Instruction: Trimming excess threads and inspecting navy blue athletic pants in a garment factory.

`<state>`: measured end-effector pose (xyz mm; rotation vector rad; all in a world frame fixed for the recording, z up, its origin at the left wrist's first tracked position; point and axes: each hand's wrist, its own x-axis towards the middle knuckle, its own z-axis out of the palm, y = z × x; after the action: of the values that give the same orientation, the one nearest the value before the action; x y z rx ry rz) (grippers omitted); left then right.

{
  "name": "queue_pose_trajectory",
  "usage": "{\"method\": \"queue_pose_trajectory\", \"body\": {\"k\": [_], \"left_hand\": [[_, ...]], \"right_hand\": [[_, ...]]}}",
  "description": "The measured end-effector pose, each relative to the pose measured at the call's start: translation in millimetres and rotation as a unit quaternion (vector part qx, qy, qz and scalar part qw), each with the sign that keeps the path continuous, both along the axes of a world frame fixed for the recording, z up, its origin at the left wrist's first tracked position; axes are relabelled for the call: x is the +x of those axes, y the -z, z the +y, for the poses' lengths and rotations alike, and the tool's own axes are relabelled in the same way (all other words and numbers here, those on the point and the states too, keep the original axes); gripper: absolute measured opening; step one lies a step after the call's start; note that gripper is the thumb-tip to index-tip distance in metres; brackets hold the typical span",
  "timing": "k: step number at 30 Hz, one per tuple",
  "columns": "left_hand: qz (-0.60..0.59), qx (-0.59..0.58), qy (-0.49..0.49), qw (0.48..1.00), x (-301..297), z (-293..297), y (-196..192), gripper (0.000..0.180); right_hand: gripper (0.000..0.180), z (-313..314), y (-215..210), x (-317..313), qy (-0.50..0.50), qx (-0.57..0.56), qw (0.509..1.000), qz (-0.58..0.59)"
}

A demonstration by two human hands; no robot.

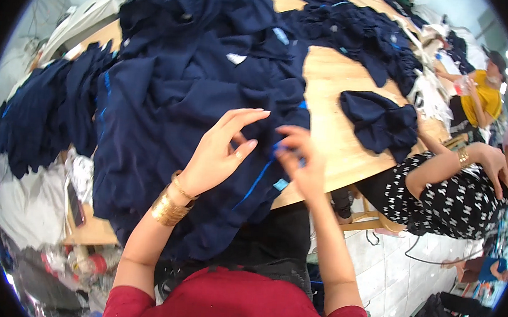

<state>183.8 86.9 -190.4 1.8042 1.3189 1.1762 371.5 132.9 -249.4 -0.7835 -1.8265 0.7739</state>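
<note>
Dark navy garments [193, 95] lie in a broad, rumpled pile in front of me and hang over the near table edge. Over the pile hovers my left hand [219, 150], fingers spread and holding nothing, gold bracelets on its wrist. My right hand [305, 165] is curled just to its right, above the pile's edge. A small blue object [277, 148] shows between its fingers; its kind is mostly hidden. Below that hand a bright blue strip [254, 187] runs along the cloth, and a light blue tag [280, 184] sits near the table edge.
More navy cloth lies on the wooden table [339, 76]: a bunched piece [380, 121] at right, a heap [357, 33] at the back. Folded navy garments [51, 106] stand at left above white cloth [27, 201]. A co-worker in patterned black [440, 198] is close at right; another wears yellow [488, 95].
</note>
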Motion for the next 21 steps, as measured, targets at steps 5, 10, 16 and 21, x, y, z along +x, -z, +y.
{"method": "queue_pose_trajectory", "body": {"k": [5,10,16,21], "left_hand": [[0.086,-0.076,0.158,0.981,-13,-2,-13,0.032],[0.058,-0.154,0.126,0.978,-29,-29,-13,0.019],[0.122,-0.078,0.136,0.98,-39,-61,-23,0.015],[0.116,0.019,-0.041,0.992,-52,-82,-17,0.012]], "right_hand": [[0.021,-37,-34,-6,-0.099,-0.064,0.993,-0.01],[0.026,-43,-44,-3,-0.148,-0.131,0.98,-0.026],[0.031,-41,-39,-8,-0.233,-0.246,0.935,-0.106],[0.022,-54,-45,-22,-0.196,-0.146,0.966,-0.082]]}}
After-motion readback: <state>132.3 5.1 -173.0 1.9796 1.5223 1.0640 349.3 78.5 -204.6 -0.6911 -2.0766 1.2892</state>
